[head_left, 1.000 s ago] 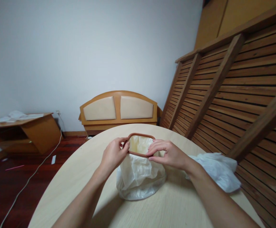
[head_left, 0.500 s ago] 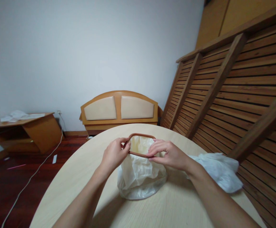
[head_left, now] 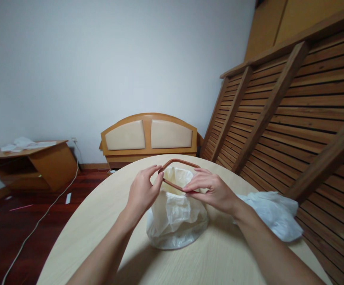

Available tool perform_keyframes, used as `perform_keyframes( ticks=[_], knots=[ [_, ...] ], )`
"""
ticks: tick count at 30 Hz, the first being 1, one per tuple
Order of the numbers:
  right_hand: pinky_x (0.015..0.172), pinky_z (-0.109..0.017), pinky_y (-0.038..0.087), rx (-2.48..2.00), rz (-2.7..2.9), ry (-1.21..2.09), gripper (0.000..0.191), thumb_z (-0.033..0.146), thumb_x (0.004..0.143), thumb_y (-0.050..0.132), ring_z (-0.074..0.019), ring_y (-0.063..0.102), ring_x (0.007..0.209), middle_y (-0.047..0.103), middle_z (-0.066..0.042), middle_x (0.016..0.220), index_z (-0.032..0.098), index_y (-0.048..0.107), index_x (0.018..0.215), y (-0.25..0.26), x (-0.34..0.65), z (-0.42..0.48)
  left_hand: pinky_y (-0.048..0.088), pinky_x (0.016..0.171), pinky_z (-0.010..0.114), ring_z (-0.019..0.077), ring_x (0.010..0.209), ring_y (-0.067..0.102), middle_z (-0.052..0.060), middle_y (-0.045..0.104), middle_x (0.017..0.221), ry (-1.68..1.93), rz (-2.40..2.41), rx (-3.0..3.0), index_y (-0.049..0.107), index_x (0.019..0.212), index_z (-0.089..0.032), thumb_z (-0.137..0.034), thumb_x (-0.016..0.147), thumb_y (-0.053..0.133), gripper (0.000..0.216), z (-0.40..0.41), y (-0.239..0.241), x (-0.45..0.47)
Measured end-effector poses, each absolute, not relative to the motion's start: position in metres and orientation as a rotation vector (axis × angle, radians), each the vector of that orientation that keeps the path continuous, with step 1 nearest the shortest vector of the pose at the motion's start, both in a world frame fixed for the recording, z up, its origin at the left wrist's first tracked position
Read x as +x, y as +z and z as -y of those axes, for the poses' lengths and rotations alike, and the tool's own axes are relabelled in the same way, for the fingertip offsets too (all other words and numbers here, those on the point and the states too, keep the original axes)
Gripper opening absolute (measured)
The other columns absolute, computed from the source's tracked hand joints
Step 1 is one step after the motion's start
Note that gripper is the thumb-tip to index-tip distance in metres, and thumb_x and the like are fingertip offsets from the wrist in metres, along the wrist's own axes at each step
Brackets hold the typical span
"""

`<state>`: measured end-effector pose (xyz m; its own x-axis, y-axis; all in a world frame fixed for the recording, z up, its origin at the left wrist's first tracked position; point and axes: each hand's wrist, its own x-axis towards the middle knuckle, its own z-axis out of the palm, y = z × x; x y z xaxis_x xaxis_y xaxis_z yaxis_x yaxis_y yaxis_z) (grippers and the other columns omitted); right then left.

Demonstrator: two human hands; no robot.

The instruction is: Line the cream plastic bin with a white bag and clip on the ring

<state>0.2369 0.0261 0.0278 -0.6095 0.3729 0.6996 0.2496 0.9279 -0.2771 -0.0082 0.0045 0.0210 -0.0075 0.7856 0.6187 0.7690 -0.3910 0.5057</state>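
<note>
A small cream bin (head_left: 176,186) stands on a pale round wooden table (head_left: 106,221), lined with a thin white plastic bag (head_left: 174,221) that hangs down its outside. A brown rectangular rim ring (head_left: 179,162) is lifted just above the bin's mouth, tilted with its far side raised. My left hand (head_left: 144,192) pinches the ring's left end. My right hand (head_left: 212,188) grips the ring's near right side, with fingers over the bag's edge.
A crumpled white plastic bag (head_left: 271,213) lies on the table to the right. A slatted wooden bed frame (head_left: 293,111) leans on the right. A padded headboard (head_left: 148,136) stands against the far wall, a low wooden shelf (head_left: 38,160) at left, a white cable (head_left: 38,225) on the floor.
The brown ring sat on the bin's mouth before; both hands have now lifted it off and tilted it upward.
</note>
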Motion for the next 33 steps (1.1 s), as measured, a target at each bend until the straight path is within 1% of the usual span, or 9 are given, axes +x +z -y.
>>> perform_keyframes(
  ticks=[2, 5, 8, 12, 17, 22, 25, 28, 33],
  knots=[
    [0.103, -0.045, 0.044, -0.460, 2.220, 0.133, 0.007, 0.024, 0.089, 0.074, -0.0176, 0.073, 0.080, 0.080, 0.000, 0.086, 0.027, 0.078, 0.094, 0.029, 0.237, -0.025, 0.047, 0.105, 0.051, 0.0299, 0.124, 0.059, 0.013, 0.064, 0.136, 1.475, -1.549, 2.408, 0.073, 0.116, -0.021, -0.033, 0.095, 0.058, 0.028, -0.001, 0.023, -0.007],
    [0.094, -0.041, 0.048, -0.459, 2.144, 0.094, 0.004, 0.024, 0.087, 0.076, -0.0168, 0.071, 0.076, 0.079, 0.001, 0.082, 0.025, 0.076, 0.090, 0.031, 0.235, -0.021, 0.049, 0.103, 0.049, 0.0268, 0.122, 0.057, 0.009, 0.070, 0.125, 1.427, -1.147, 2.744, 0.073, 0.114, -0.023, -0.023, 0.096, 0.059, 0.023, 0.002, 0.027, -0.005],
    [0.088, -0.037, 0.048, -0.404, 2.131, 0.105, 0.006, 0.021, 0.085, 0.077, -0.0160, 0.070, 0.076, 0.077, 0.002, 0.082, 0.024, 0.073, 0.087, 0.033, 0.230, -0.015, 0.054, 0.094, 0.041, 0.0232, 0.111, 0.059, 0.006, 0.074, 0.109, 1.335, -0.861, 2.943, 0.072, 0.114, -0.024, -0.018, 0.096, 0.060, 0.023, 0.004, 0.030, -0.003],
    [0.084, -0.036, 0.048, -0.367, 2.148, 0.092, 0.008, 0.023, 0.085, 0.078, -0.0156, 0.069, 0.076, 0.076, 0.002, 0.081, 0.024, 0.072, 0.089, 0.037, 0.227, -0.011, 0.054, 0.081, 0.033, 0.0187, 0.090, 0.060, 0.005, 0.075, 0.100, 1.271, -0.765, 3.049, 0.071, 0.114, -0.023, -0.017, 0.098, 0.058, 0.021, 0.005, 0.034, -0.006],
    [0.086, -0.037, 0.049, -0.391, 2.124, 0.020, 0.011, 0.026, 0.086, 0.078, -0.0178, 0.068, 0.080, 0.077, 0.000, 0.084, 0.024, 0.074, 0.095, 0.042, 0.238, -0.015, 0.053, 0.083, 0.033, 0.0192, 0.094, 0.060, 0.007, 0.075, 0.103, 1.266, -0.779, 3.016, 0.069, 0.110, -0.019, -0.019, 0.100, 0.054, 0.018, 0.002, 0.039, -0.022],
    [0.089, -0.040, 0.051, -0.439, 2.117, 0.018, 0.012, 0.025, 0.086, 0.077, -0.0211, 0.067, 0.088, 0.077, -0.003, 0.087, 0.024, 0.077, 0.098, 0.040, 0.245, -0.020, 0.054, 0.086, 0.032, 0.0185, 0.098, 0.065, 0.008, 0.075, 0.106, 1.248, -0.963, 2.949, 0.071, 0.107, -0.021, -0.022, 0.102, 0.050, 0.021, -0.008, 0.034, -0.036],
    [0.090, -0.040, 0.052, -0.423, 2.153, 0.082, 0.014, 0.023, 0.087, 0.075, -0.0211, 0.067, 0.091, 0.077, -0.004, 0.090, 0.024, 0.078, 0.101, 0.035, 0.241, -0.020, 0.055, 0.089, 0.035, 0.0202, 0.105, 0.068, 0.010, 0.073, 0.117, 1.231, -1.157, 2.846, 0.073, 0.105, -0.023, -0.022, 0.100, 0.051, 0.023, -0.013, 0.028, -0.039],
    [0.094, -0.041, 0.050, -0.420, 2.202, 0.074, 0.010, 0.023, 0.090, 0.072, -0.0190, 0.069, 0.083, 0.077, -0.002, 0.087, 0.024, 0.078, 0.099, 0.030, 0.234, -0.019, 0.056, 0.094, 0.039, 0.0238, 0.113, 0.068, 0.011, 0.070, 0.128, 1.233, -1.294, 2.630, 0.075, 0.105, -0.023, -0.021, 0.095, 0.052, 0.025, -0.018, 0.022, -0.039],
    [0.095, -0.045, 0.047, -0.442, 2.274, -0.055, 0.009, 0.025, 0.092, 0.070, -0.0197, 0.069, 0.079, 0.076, -0.002, 0.082, 0.022, 0.077, 0.096, 0.022, 0.223, -0.017, 0.058, 0.094, 0.039, 0.0239, 0.105, 0.073, 0.011, 0.077, 0.112, 1.209, -1.351, 2.170, 0.074, 0.110, -0.017, -0.023, 0.091, 0.048, 0.033, -0.022, 0.019, -0.034]
  ],
)
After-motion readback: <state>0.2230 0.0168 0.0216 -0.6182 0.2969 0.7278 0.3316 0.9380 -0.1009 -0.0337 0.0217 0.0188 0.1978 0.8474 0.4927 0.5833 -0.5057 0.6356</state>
